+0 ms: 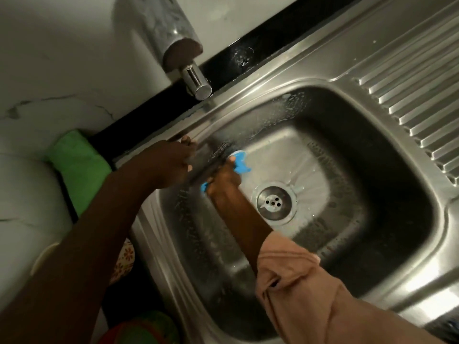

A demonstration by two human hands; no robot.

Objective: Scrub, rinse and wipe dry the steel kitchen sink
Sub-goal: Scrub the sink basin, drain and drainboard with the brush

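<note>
One steel sink [372,78], one drain [274,204], one tap [196,81]. The right hand [223,181] clamps its fingers on one blue scrubber [239,161] against the basin's left wall; left hand [169,165] fingers curl over the rim. One green cloth [79,167] lies beside it. No readable writing.

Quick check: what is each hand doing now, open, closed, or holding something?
Left hand: rests on the sink rim, fingers curled over its edge.
Right hand: grips a blue scrubber against the basin wall.
</note>
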